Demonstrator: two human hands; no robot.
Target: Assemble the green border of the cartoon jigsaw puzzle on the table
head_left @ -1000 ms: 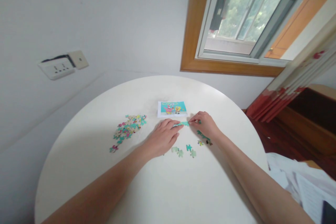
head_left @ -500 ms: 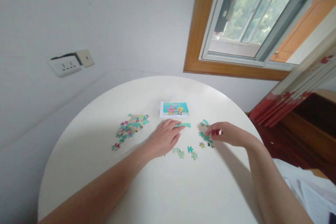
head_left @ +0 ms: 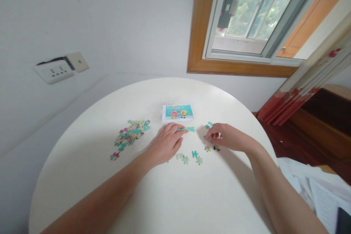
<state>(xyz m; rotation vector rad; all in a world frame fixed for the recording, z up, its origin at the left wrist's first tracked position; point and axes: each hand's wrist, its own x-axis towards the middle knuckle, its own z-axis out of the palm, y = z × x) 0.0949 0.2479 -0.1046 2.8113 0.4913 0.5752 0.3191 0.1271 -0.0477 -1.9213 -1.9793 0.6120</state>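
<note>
My left hand [head_left: 168, 143] lies palm down near the middle of the round white table, its fingers stretched out. Its fingertips rest on a narrow strip of teal jigsaw puzzle pieces [head_left: 190, 129]. To the right, my right hand [head_left: 226, 136] is bent downward with thumb and fingers pinched at a teal puzzle piece, mostly hidden by the fingertips. Around it lie another teal piece [head_left: 209, 124], a yellow piece [head_left: 207, 149] and a dark-marked piece [head_left: 216, 148]. Pale green pieces [head_left: 182, 158] and a teal piece [head_left: 195, 154] lie between the hands, nearer me.
A loose pile of puzzle pieces [head_left: 133, 133] lies left of my left hand. Behind the hands is a cartoon picture card [head_left: 178, 113]. The white table [head_left: 164, 204] meets a wall with a socket [head_left: 55, 71]; a wood-framed window [head_left: 201, 66] is at right. Papers [head_left: 323, 193] lie beyond the table's right edge.
The whole view has shifted slightly, so things appear a little further left. My right hand's fingers have closed in lower over the teal pieces. My left hand stays on the strip.
</note>
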